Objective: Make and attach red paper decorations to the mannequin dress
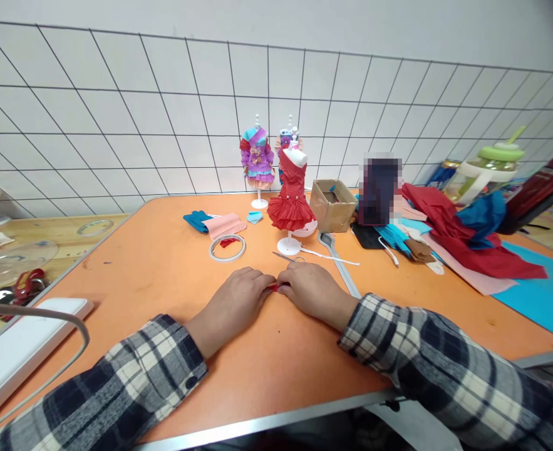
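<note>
My left hand and my right hand rest on the orange table, fingertips meeting. Both are closed in a pinch on a small red piece, mostly hidden by the fingers. Just beyond the hands stands a small mannequin in a red paper dress on a white stand. A tape roll lies to its left, and thin scissors lie close to my right hand.
A second mannequin in a purple dress stands behind. A cardboard box, red and blue paper sheets, a green-lidded bottle and a white ruler-like tool lie right. A white device sits left.
</note>
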`<control>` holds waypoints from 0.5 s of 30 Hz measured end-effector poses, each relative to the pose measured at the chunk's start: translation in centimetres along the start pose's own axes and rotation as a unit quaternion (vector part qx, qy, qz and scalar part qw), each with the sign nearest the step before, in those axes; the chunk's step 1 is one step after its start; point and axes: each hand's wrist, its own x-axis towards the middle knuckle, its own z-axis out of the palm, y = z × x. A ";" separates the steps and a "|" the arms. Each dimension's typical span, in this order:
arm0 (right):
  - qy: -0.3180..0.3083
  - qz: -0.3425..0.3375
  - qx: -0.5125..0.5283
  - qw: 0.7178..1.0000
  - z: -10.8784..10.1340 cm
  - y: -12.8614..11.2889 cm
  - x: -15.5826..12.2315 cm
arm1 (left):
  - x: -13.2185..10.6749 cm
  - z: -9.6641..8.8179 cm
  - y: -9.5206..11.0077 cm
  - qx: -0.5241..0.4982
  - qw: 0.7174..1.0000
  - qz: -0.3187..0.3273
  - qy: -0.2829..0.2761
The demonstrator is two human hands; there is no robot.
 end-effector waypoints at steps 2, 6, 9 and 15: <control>-0.004 0.004 0.005 1.000 -0.1 0.0 0.0 | 0.0 0.1 -0.1 0.003 1.000 0.002 -0.004; -0.021 0.017 0.009 1.000 -0.4 0.1 -0.1 | 0.0 0.1 -0.1 0.017 1.000 0.018 -0.009; -0.033 0.012 0.006 0.999 -0.7 0.2 -0.5 | -0.1 -0.1 0.0 0.009 1.000 0.021 -0.003; -0.025 0.033 0.006 0.999 -0.4 0.2 -0.7 | -0.2 -0.1 -0.2 -0.002 0.999 0.030 -0.009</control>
